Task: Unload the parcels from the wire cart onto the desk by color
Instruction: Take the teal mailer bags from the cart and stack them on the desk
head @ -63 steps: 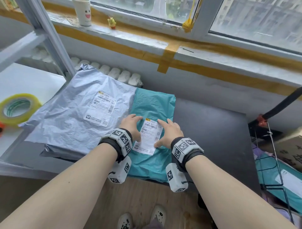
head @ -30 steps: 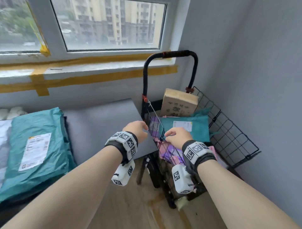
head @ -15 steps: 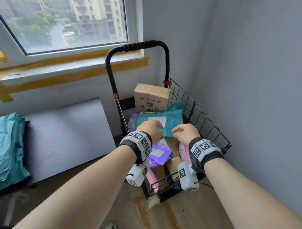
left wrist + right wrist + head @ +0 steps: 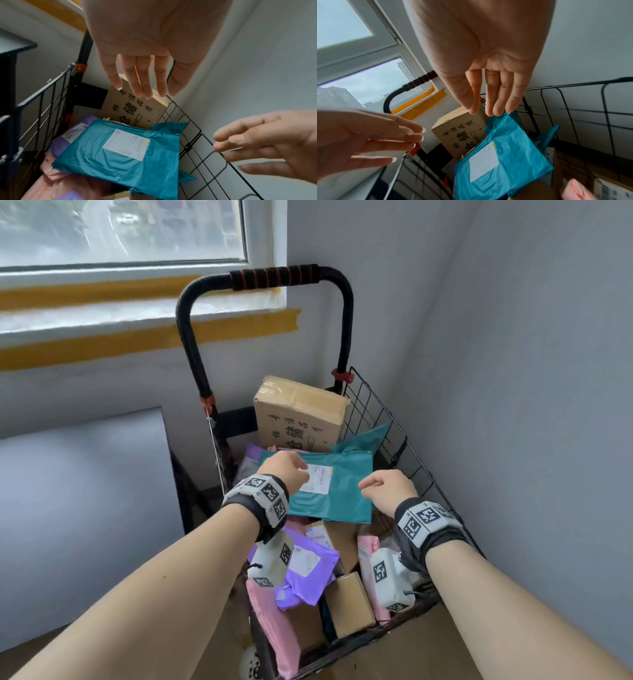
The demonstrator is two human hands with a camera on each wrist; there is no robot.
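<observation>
A crinkled, glossy teal parcel point(image 4: 337, 491) lies flat atop the wire cart point(image 4: 383, 419), near a rigid cardboard box point(image 4: 301, 414). Left hand point(image 4: 286, 469) and right hand point(image 4: 388, 491), fingers apart, have dropped closer above it.

Both your forearms reach forward, wrists banded with marker cuffs. Your left hand point(image 4: 286, 467) hangs palm down, fingers straight and loosely spread. Your right hand point(image 4: 388, 491) does likewise just beside it, holding nothing.

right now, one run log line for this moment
phase: reach | target: teal parcel atop wire cart pile | left hand: open above it | right hand: open | held: nothing
</observation>
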